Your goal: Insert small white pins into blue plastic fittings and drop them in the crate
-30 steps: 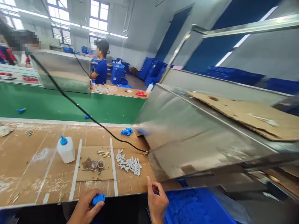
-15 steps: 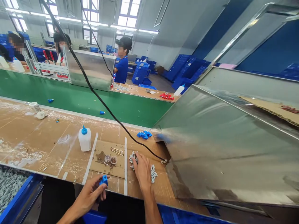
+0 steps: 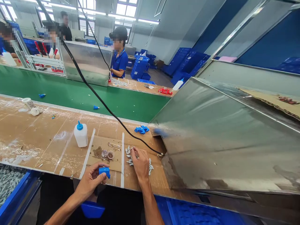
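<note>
My left hand grips a small blue plastic part between thumb and fingers, just over the front edge of the bench. Over the small grey pieces, my right hand has thumb and index finger brought together; what lies between the tips is too small to make out. More grey pieces lie to the right of that wrist, partly hidden by it. Between the hands, a cardboard sheet bears two small round cups of brownish liquid and several thin sticks.
A white bottle with a blue cap stands left of the cardboard. Several blue parts lie near the black cable. A large metal box bounds the right side. Beyond the green belt, co-workers are at their bench.
My right thumb and index finger have come together over the grey pieces. The blue part in my left hand has turned and now lies more sideways. The whole view has shifted slightly.
</note>
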`<action>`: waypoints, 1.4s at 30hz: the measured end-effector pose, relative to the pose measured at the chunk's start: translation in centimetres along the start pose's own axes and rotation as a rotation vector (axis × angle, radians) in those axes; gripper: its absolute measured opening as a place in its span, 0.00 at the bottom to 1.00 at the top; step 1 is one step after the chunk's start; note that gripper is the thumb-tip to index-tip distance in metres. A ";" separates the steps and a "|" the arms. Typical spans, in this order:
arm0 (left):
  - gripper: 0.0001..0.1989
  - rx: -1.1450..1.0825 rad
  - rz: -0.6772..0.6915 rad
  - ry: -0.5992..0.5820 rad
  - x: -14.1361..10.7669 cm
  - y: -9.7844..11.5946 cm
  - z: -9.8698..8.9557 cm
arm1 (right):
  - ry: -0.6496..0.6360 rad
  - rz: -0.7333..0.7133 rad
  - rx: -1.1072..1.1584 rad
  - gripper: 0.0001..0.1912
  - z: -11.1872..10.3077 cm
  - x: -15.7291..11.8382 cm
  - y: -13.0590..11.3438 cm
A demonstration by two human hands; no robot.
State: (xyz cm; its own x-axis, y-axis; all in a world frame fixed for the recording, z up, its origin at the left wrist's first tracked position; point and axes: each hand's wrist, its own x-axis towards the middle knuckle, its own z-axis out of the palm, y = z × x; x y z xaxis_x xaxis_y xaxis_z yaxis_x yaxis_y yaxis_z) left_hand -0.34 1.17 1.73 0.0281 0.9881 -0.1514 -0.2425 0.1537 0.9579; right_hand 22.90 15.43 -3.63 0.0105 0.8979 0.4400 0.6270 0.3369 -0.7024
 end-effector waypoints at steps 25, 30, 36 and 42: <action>0.20 0.078 0.025 0.047 0.2 0.2 0.3 | 0.089 0.298 0.260 0.25 -4.7 -1.4 -2.5; 0.19 0.108 0.022 0.002 -0.1 0.1 0.3 | 0.046 0.320 0.053 0.21 -4.2 9.6 4.9; 0.18 0.172 0.066 -0.006 -0.6 -0.6 -0.9 | -0.202 0.438 -0.130 0.14 -2.3 14.3 9.7; 0.18 0.153 0.064 0.004 -0.6 -1.2 -1.6 | -0.212 0.471 -0.238 0.11 -1.6 13.1 10.4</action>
State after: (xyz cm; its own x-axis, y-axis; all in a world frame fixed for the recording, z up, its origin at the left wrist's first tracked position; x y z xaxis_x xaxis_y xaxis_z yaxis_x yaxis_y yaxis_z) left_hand -1.66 0.38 0.30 0.0131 0.9959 -0.0897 -0.0930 0.0905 0.9915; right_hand 30.81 30.24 -4.26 0.1905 0.9813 -0.0288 0.7512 -0.1646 -0.6392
